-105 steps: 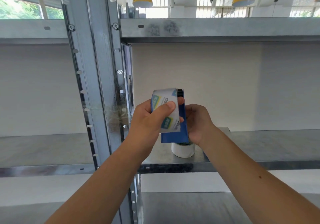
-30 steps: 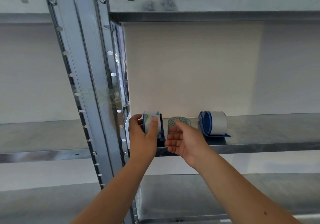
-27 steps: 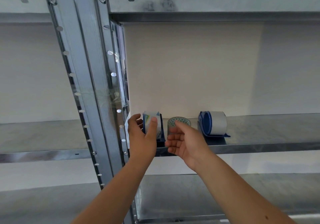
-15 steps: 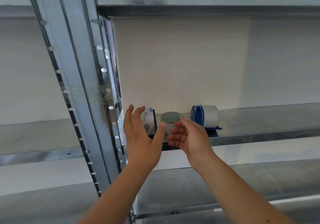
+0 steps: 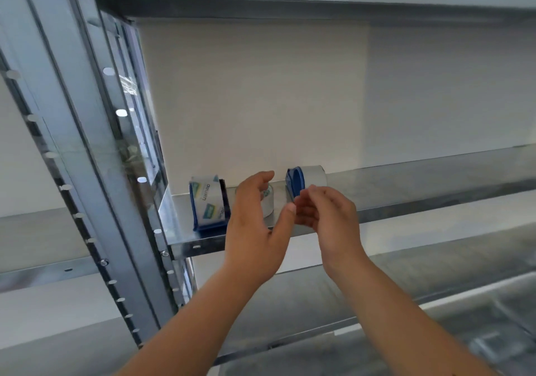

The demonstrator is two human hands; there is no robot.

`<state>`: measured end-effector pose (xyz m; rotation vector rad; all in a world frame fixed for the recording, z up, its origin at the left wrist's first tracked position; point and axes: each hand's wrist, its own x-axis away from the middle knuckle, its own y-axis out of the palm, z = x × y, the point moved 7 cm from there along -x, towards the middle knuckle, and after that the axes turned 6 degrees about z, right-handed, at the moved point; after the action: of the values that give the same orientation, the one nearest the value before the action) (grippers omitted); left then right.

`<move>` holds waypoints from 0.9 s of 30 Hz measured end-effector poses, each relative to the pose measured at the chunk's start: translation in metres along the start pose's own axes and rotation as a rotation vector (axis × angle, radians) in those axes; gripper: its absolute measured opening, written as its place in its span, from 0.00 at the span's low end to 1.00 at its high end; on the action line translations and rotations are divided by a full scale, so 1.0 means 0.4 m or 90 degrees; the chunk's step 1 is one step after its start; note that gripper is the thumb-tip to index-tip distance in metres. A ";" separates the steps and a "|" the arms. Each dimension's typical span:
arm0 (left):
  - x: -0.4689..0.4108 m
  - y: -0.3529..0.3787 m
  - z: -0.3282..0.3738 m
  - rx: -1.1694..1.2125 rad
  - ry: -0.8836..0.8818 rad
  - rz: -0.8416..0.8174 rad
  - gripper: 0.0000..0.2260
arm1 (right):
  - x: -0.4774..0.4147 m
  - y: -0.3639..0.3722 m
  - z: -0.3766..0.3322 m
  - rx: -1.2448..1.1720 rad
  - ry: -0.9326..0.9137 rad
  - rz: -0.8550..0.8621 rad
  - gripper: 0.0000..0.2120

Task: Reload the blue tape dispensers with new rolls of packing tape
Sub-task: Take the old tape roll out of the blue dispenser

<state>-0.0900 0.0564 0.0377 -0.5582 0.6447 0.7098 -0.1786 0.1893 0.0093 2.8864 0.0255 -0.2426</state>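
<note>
A blue tape dispenser (image 5: 208,205) loaded with a labelled clear roll stands on the metal shelf (image 5: 406,184) at its left end. A loose tape roll (image 5: 268,201) lies just right of it, mostly hidden behind my left hand (image 5: 255,224). Farther right a second blue dispenser (image 5: 301,179) with a white roll lies on its side. My left hand is open in front of the loose roll, fingers spread, holding nothing. My right hand (image 5: 327,216) hovers open beside it, in front of the second dispenser, fingers loosely curled and empty.
A steel upright (image 5: 95,143) with a row of holes rises at the left of the shelf bay. Another shelf (image 5: 319,1) spans overhead and a lower one (image 5: 377,282) lies under my forearms. A white wall backs the bay.
My left hand has let go of the loaded dispenser, which now stands on the shelf, and shifted right to the loose roll. My right hand moved right too. The camera tilted down.
</note>
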 end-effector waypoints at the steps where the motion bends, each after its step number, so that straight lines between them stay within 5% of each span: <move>1: -0.004 0.018 -0.004 0.019 -0.026 -0.009 0.22 | -0.010 -0.017 -0.003 0.001 -0.013 0.007 0.11; 13: -0.040 0.242 -0.026 -0.033 -0.161 0.059 0.17 | -0.192 -0.186 -0.026 0.085 -0.125 -0.078 0.08; 19: -0.037 0.297 -0.030 -0.069 -0.228 0.104 0.17 | -0.259 -0.176 -0.020 0.263 -0.220 -0.217 0.11; 23: -0.038 0.286 -0.038 -0.004 -0.348 0.180 0.25 | -0.274 -0.143 0.005 0.368 -0.202 -0.349 0.16; 27: -0.052 0.299 -0.041 -0.056 -0.339 0.137 0.16 | -0.278 -0.116 0.024 0.454 -0.247 -0.412 0.11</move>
<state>-0.1960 0.1128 0.0121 -0.3574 0.1769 1.0455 -0.2917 0.2323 0.0074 3.3376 0.9920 -1.1206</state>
